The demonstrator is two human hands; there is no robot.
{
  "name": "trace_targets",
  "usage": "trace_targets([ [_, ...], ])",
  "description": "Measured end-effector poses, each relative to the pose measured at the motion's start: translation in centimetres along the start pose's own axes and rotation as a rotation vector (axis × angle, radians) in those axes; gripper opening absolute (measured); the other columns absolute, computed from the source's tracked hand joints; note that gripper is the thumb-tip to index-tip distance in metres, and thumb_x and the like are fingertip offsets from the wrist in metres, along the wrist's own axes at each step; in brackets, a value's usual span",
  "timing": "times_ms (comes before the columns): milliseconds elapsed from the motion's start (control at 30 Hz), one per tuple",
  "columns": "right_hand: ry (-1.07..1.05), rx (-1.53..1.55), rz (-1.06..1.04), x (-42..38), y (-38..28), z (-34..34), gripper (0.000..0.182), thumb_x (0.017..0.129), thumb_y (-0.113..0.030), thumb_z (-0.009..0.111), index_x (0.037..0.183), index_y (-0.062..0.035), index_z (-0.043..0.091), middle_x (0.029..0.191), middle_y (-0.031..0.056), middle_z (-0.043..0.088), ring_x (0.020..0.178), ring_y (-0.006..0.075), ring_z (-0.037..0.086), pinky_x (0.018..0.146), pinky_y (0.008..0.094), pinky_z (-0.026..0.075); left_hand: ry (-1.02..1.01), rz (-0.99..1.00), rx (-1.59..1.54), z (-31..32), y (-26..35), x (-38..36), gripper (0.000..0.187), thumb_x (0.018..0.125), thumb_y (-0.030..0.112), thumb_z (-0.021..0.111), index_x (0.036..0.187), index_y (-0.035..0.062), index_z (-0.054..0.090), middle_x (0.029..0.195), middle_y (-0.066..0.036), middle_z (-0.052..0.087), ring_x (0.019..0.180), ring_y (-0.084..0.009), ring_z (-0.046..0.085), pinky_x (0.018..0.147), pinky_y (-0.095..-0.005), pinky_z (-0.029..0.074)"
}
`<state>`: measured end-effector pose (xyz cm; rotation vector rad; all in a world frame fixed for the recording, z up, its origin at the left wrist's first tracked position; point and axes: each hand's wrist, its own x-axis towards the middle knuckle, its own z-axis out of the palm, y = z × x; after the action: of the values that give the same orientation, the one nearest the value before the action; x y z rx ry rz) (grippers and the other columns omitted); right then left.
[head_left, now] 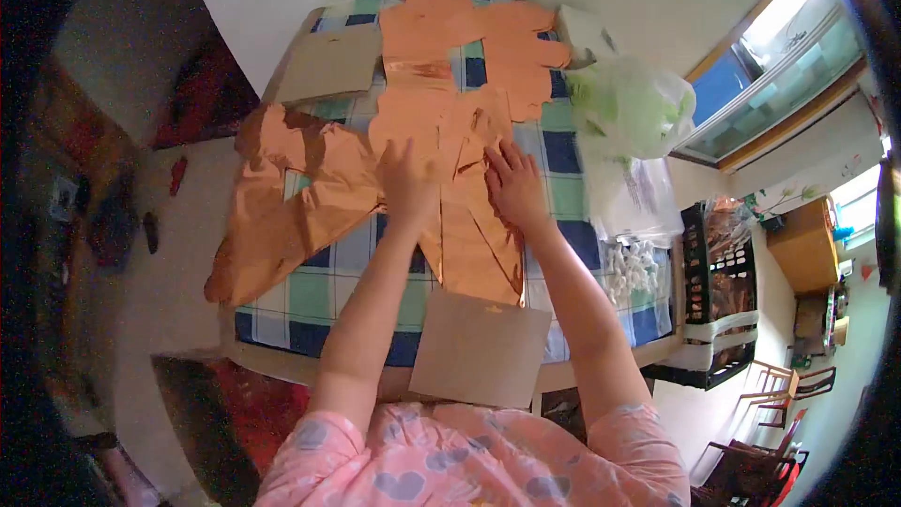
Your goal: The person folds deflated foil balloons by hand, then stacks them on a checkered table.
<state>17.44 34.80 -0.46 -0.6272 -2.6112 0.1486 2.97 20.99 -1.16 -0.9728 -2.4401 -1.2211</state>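
Note:
Flat copper-coloured foil (479,249) with creases lies in front of me on the checked cloth (314,296). My left hand (409,183) rests on the foil's left part, fingers stretched out and pointing away from me. On its right edge lies my right hand (516,186), fingers extended and touching the foil; its thumb is partly hidden. Another crumpled foil piece (282,202) spreads to the left, close to my left hand. Farther back are flat foil shapes with wavy edges (521,52). Close to my body, a grey-brown cardboard sheet (481,352) meets the foil's near end.
A second cardboard sheet (330,64) lies at the back left. Clear and greenish plastic bags (629,108) are along the right side, with a white bunched item (631,272) nearer me. A black crate (718,291) stands right of the table; chairs (755,469) are beyond.

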Motion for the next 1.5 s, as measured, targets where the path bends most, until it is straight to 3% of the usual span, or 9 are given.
trace_targets([
  [200, 0.025, 0.017, -0.034, 0.2, 0.4, 0.5, 0.039, 0.091, -0.028, 0.045, 0.126, -0.0107, 0.049, 0.129, 0.0185, 0.048, 0.125, 0.0346, 0.040, 0.104, 0.0514, 0.028, -0.364, -0.491, -0.645, -6.7, -0.8, -0.4, 0.029, 0.086, 0.017, 0.054, 0.105, -0.0025, 0.063, 0.091, -0.005, 0.066, 0.084, -0.0093, 0.057, 0.076, -0.0235, 0.043],
  [467, 0.053, -0.040, -0.030, 0.4, 0.1, 0.2, 0.037, 0.089, -0.024, 0.050, 0.125, -0.0133, 0.052, 0.129, 0.0158, 0.049, 0.123, 0.0329, 0.042, 0.102, 0.0456, 0.031, -0.156, -0.543, -0.800, -3.7, -3.2, -0.8, 0.023, 0.083, 0.021, 0.055, 0.098, 0.0072, 0.064, 0.082, -0.001, 0.060, 0.076, -0.0144, 0.053, 0.070, -0.0285, 0.042],
  [667, 0.082, -0.035, -0.066, 0.1, 0.6, 0.6, 0.038, 0.090, -0.025, 0.049, 0.126, -0.0131, 0.051, 0.129, 0.0166, 0.049, 0.123, 0.0335, 0.041, 0.102, 0.0454, 0.032, -0.475, -0.867, -0.788, -8.5, 0.8, 0.4, 0.030, 0.083, 0.015, 0.057, 0.107, -0.0031, 0.060, 0.104, -0.014, 0.060, 0.098, -0.0232, 0.057, 0.089, -0.0336, 0.044],
  [733, 0.061, -0.038, -0.058, 0.3, 0.6, 0.6, 0.038, 0.090, -0.025, 0.049, 0.126, -0.0127, 0.050, 0.129, 0.0171, 0.049, 0.124, 0.0340, 0.041, 0.101, 0.0457, 0.032, -0.260, -0.366, -0.218, -6.8, 0.6, -0.9, 0.030, 0.083, 0.014, 0.055, 0.107, -0.0048, 0.059, 0.111, -0.019, 0.056, 0.104, -0.0303, 0.054, 0.092, -0.0398, 0.042],
  [867, 0.061, -0.035, -0.067, 0.2, 0.5, 0.3, 0.039, 0.090, -0.026, 0.049, 0.126, -0.0121, 0.050, 0.129, 0.0179, 0.048, 0.123, 0.0349, 0.041, 0.101, 0.0455, 0.032, -0.056, 0.122, -0.061, -5.0, 3.6, -1.8, 0.037, 0.083, 0.011, 0.052, 0.115, -0.0067, 0.052, 0.123, -0.026, 0.046, 0.112, -0.0408, 0.046, 0.097, -0.0489, 0.036],
  [1067, 0.019, -0.016, -0.101, 0.3, 2.0, 1.8, 0.037, 0.090, -0.028, 0.048, 0.123, -0.0099, 0.052, 0.133, 0.0178, 0.046, 0.124, 0.0376, 0.041, 0.100, 0.0517, 0.034, -0.317, 0.117, -0.037, 1.4, 1.5, -4.6, 0.055, 0.082, 0.012, 0.054, 0.132, -0.0024, 0.036, 0.129, -0.029, 0.043, 0.118, -0.0439, 0.042, 0.099, -0.0496, 0.035],
  [1167, 0.029, 0.070, -0.133, 0.3, 0.6, -0.4, 0.037, 0.089, -0.026, 0.051, 0.122, -0.0101, 0.052, 0.134, 0.0181, 0.045, 0.124, 0.0392, 0.040, 0.097, 0.0513, 0.036, -0.355, 0.093, -0.121, -0.2, 3.1, -4.7, 0.058, 0.082, 0.015, 0.056, 0.134, -0.0016, 0.035, 0.131, -0.030, 0.040, 0.118, -0.0447, 0.041, 0.099, -0.0496, 0.035],
  [1267, 0.054, 0.006, -0.237, 0.4, 0.5, -0.9, 0.038, 0.087, -0.025, 0.054, 0.122, -0.0106, 0.052, 0.135, 0.0195, 0.042, 0.124, 0.0403, 0.039, 0.096, 0.0522, 0.036, -0.137, 0.148, 0.199, -0.3, 4.2, -5.3, 0.060, 0.080, 0.016, 0.059, 0.133, -0.0012, 0.037, 0.130, -0.028, 0.042, 0.119, -0.0425, 0.041, 0.098, -0.0491, 0.035],
  [1500, 0.036, 0.111, -0.113, 0.3, 0.9, 0.2, 0.039, 0.088, -0.025, 0.053, 0.124, -0.0117, 0.051, 0.139, 0.0198, 0.038, 0.125, 0.0400, 0.037, 0.098, 0.0539, 0.033, -0.386, 0.040, 0.048, -1.4, 4.8, -4.0, 0.064, 0.074, 0.018, 0.066, 0.130, 0.0002, 0.040, 0.124, -0.023, 0.045, 0.115, -0.0378, 0.042, 0.093, -0.0479, 0.038],
])
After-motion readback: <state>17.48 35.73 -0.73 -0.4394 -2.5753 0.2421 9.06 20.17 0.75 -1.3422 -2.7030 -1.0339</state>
